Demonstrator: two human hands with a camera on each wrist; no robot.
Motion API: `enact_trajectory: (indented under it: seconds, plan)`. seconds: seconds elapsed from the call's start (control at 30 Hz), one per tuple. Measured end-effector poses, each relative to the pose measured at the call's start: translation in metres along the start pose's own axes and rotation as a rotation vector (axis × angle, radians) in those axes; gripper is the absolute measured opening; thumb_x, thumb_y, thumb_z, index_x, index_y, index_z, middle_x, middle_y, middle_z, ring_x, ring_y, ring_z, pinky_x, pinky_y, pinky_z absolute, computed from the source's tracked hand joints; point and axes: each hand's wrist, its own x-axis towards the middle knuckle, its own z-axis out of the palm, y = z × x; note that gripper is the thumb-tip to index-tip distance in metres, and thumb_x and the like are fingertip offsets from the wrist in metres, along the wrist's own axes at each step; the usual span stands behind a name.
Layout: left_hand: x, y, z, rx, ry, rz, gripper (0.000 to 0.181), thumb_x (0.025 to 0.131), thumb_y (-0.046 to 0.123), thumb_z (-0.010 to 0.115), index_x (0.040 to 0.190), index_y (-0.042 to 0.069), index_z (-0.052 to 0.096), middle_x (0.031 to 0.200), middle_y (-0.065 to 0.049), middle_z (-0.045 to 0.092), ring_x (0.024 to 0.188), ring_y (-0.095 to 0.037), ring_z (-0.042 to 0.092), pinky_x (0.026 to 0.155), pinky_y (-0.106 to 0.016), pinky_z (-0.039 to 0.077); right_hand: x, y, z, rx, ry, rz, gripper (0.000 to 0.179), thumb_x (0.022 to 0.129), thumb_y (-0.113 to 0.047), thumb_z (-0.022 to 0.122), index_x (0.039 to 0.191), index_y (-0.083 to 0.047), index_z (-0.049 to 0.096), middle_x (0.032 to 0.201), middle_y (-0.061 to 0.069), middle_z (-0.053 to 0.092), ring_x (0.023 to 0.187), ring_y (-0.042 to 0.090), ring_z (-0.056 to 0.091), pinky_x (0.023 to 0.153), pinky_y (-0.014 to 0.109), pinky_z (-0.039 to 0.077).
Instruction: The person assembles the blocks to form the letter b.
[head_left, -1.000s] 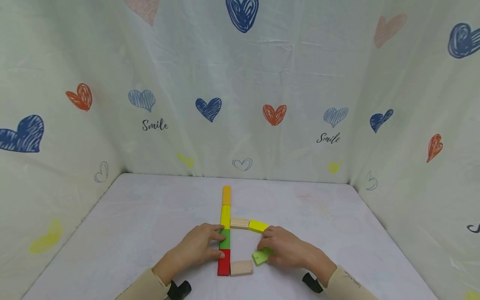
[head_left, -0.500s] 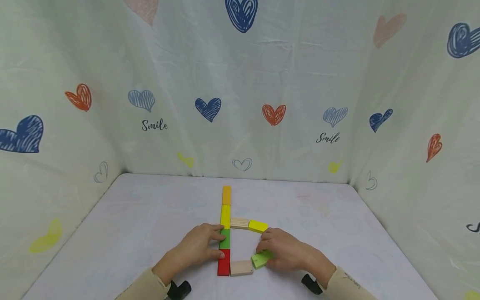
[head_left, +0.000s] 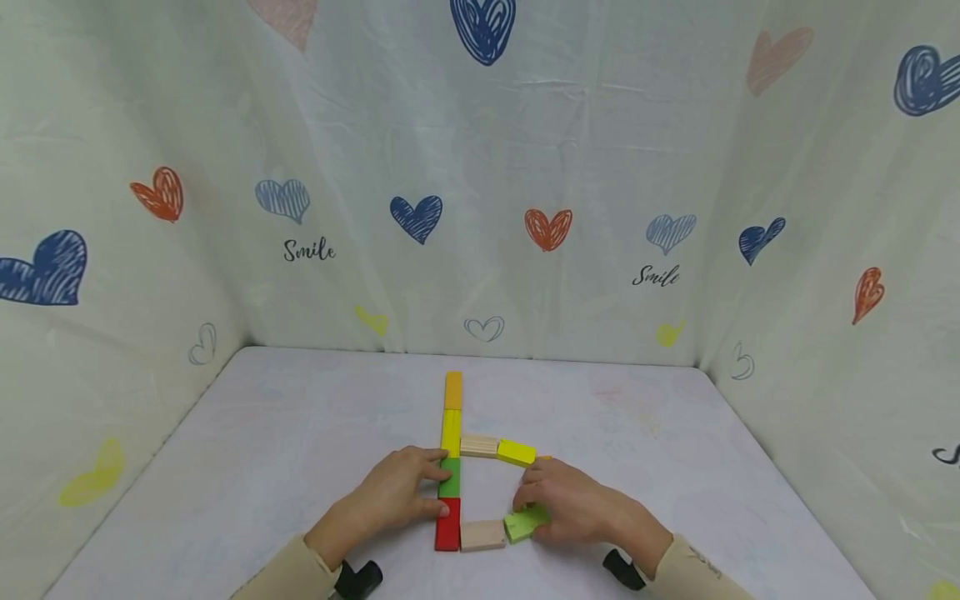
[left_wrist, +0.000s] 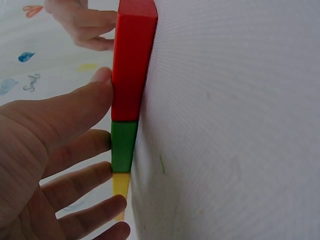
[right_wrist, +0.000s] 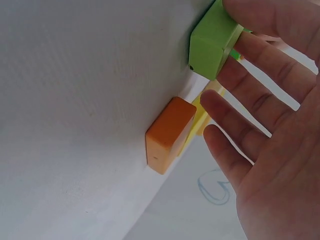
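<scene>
My left hand [head_left: 397, 487] rests its fingertips and thumb on a column of wooden blocks, its fingers extended. In the left wrist view they touch the sides of the red block [left_wrist: 132, 65] and green block [left_wrist: 124, 145]; a yellow block [head_left: 451, 433] continues the column. My right hand [head_left: 570, 500] pinches a light green block [head_left: 527, 523] between thumb and fingers. That block lies slanted at the right end of a plain wood block [head_left: 483, 536]. An orange block [right_wrist: 167, 137] stands on the table just beyond my right fingers, mostly hidden in the head view.
An orange-yellow block [head_left: 453, 391] tops the column. From its side, a plain block [head_left: 479, 447] and a bright yellow block [head_left: 516, 452] run rightward. The white table [head_left: 322, 400] meets a curtain printed with hearts [head_left: 480, 275] at the back and sides.
The light green block has shifted and turned slightly, its left end now against the plain block. My right hand moved slightly down, uncovering a sliver of the orange block. My left hand stays still.
</scene>
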Motion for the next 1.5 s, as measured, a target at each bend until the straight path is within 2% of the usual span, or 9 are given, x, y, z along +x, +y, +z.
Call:
enact_trajectory:
  seconds: [0.17,0.43,0.9,1.27,1.5]
  plan:
    - [0.0006,-0.0001,-0.0002,0.001,-0.004,-0.009,0.047,0.073,0.037,0.081,0.115,0.018,0.072,0.130,-0.002,0.059,0.118,-0.027,0.052,0.096,-0.048,0.044,0.0000,-0.0009,-0.0007,0.008,-0.012,0.006,0.030,0.075,-0.021,0.077,0.103,-0.031,0.069,0.101,-0.021,0.057,0.097,0.003,0.050,0.090,0.028,0.045]
    - [0.0009,0.0002,-0.0001,-0.009,-0.007,-0.024,0.047,0.073,0.038,0.082,0.115,0.019,0.072,0.130,-0.001,0.059,0.118,-0.027,0.052,0.096,-0.048,0.045,0.0018,0.0019,-0.0003,-0.020,0.006,0.001,0.029,0.076,-0.020,0.076,0.103,-0.029,0.070,0.101,-0.020,0.058,0.099,0.004,0.050,0.096,0.031,0.043]
    - [0.0003,-0.0013,0.0011,0.002,0.004,-0.005,0.047,0.073,0.037,0.081,0.115,0.018,0.072,0.130,-0.002,0.059,0.118,-0.027,0.052,0.096,-0.048,0.045,0.0026,0.0013,0.0010,-0.015,0.014,-0.016,0.030,0.075,-0.022,0.077,0.103,-0.029,0.070,0.099,-0.020,0.058,0.096,0.004,0.049,0.090,0.028,0.044]
    - [0.0015,-0.0027,0.0019,0.004,-0.007,-0.009,0.048,0.073,0.039,0.081,0.116,0.020,0.071,0.131,-0.001,0.059,0.118,-0.027,0.052,0.096,-0.048,0.045,0.0016,-0.0002,0.0014,0.017,-0.013,0.020,0.030,0.076,-0.023,0.077,0.104,-0.030,0.069,0.098,-0.020,0.057,0.092,0.003,0.048,0.087,0.027,0.044]
    - [0.0017,-0.0029,0.0022,0.006,-0.006,-0.003,0.048,0.073,0.040,0.081,0.116,0.020,0.071,0.131,-0.001,0.058,0.119,-0.026,0.052,0.096,-0.048,0.045,0.0001,-0.0002,-0.0008,0.019,0.007,0.013,0.033,0.075,-0.025,0.077,0.107,-0.029,0.069,0.099,-0.020,0.058,0.092,0.002,0.049,0.089,0.029,0.044]
